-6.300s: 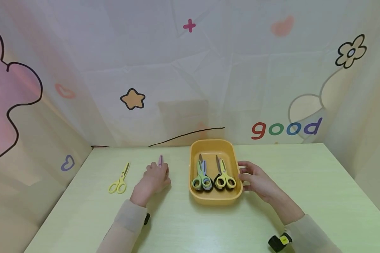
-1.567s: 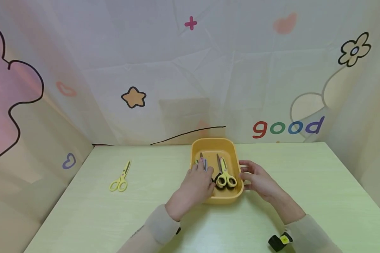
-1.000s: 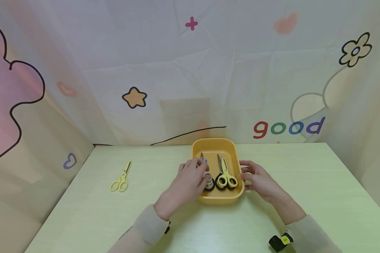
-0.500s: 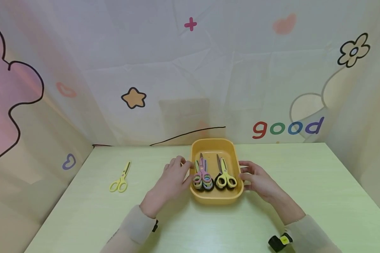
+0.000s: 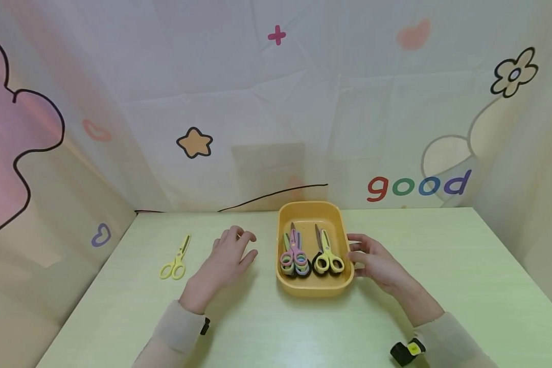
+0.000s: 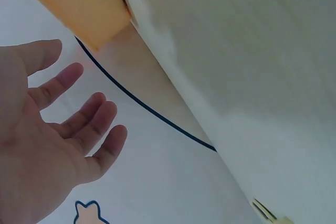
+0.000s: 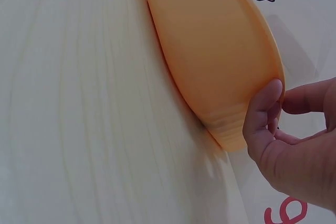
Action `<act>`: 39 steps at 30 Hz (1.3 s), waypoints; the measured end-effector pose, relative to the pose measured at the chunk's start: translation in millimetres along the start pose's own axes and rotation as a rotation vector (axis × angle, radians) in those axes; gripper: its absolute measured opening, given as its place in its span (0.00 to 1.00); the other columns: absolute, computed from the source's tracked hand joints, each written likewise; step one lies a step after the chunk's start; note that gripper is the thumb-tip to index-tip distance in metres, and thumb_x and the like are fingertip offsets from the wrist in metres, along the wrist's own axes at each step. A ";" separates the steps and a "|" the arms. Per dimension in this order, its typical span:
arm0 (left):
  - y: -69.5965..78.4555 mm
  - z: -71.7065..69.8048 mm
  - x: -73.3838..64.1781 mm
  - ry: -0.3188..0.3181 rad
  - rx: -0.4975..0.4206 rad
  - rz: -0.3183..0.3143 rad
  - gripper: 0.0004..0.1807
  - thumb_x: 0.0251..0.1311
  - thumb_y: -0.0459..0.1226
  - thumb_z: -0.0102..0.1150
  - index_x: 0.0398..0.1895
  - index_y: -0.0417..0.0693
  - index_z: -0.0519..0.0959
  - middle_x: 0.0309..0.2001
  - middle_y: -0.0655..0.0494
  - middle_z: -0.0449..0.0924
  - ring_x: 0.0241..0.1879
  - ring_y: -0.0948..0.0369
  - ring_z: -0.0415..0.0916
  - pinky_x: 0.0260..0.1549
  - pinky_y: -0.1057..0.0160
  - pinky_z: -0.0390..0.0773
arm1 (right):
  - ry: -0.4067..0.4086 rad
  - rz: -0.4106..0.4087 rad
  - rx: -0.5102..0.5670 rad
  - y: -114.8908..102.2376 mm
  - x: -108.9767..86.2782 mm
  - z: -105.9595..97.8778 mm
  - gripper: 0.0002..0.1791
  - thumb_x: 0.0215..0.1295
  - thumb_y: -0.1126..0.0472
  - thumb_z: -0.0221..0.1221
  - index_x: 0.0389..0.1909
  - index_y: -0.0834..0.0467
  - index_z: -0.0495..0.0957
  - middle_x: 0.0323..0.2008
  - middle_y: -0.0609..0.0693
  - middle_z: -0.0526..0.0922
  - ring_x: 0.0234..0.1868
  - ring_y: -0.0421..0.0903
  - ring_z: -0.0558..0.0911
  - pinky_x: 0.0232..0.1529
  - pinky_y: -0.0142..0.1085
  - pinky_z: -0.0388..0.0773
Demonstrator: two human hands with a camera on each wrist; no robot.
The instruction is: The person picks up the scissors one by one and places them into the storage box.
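Note:
In the head view, a yellow plastic tray point(image 5: 310, 292) holds several pairs of scissors. Pink scissors point(image 5: 294, 245) lie on top of the left-hand stack, and yellow scissors point(image 5: 327, 253) top the right-hand one. My right hand point(image 5: 374, 260) holds the tray's right side, thumb at the rim. Its fingers meet the outer wall in the right wrist view. My left hand point(image 5: 223, 260) hovers over the table left of the tray, fingers spread and loosely bent, nothing in them. Farther left, another pair of yellow scissors point(image 5: 177, 260) lies on the table, blades pointing away.
The pale green table point(image 5: 276, 335) ends at a light patterned curtain point(image 5: 276, 117) behind the tray. Black devices with straps sit at both wrists, the right wrist device point(image 5: 405, 351) showing most.
My left hand carried the pink scissors from the table to the tray's left stack and let them go. It then moved back leftward. The right hand stayed on the tray.

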State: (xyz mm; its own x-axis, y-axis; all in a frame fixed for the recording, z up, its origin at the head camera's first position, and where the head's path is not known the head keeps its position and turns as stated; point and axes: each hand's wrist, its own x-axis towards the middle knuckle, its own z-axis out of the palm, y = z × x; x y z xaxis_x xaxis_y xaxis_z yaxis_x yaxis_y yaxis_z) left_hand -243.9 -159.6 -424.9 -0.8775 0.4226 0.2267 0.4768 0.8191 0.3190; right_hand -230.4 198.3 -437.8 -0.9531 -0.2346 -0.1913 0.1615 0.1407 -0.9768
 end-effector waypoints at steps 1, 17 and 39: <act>-3.2 -0.7 -1.1 -0.008 0.008 -0.010 0.15 0.75 0.41 0.58 0.58 0.45 0.74 0.55 0.44 0.67 0.54 0.45 0.67 0.49 0.45 0.67 | 0.002 0.004 0.002 -0.1 -0.2 0.5 0.33 0.77 0.68 0.50 0.77 0.67 0.51 0.63 0.68 0.65 0.52 0.56 0.76 0.44 0.41 0.83; -50.0 -13.3 -21.4 -0.070 0.127 -0.093 0.13 0.73 0.37 0.59 0.56 0.44 0.76 0.55 0.38 0.69 0.53 0.41 0.67 0.48 0.40 0.71 | 0.000 -0.004 0.014 0.7 -0.3 0.5 0.32 0.76 0.69 0.49 0.77 0.67 0.51 0.63 0.68 0.65 0.53 0.56 0.75 0.44 0.40 0.83; -95.4 -25.4 -40.8 -0.217 0.127 -0.353 0.26 0.72 0.38 0.50 0.69 0.36 0.66 0.69 0.23 0.54 0.68 0.27 0.52 0.57 0.25 0.61 | 0.002 -0.004 0.000 -1.6 -1.8 0.4 0.32 0.76 0.68 0.50 0.77 0.67 0.52 0.63 0.68 0.65 0.53 0.56 0.76 0.44 0.40 0.83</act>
State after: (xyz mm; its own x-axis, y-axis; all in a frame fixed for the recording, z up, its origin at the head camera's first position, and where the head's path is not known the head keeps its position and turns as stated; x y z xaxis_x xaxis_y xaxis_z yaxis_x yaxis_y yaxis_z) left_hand -252.3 -264.9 -441.2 -0.9825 0.1688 -0.0794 0.1474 0.9634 0.2238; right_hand -228.9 198.1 -435.9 -0.9543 -0.2328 -0.1876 0.1581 0.1394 -0.9775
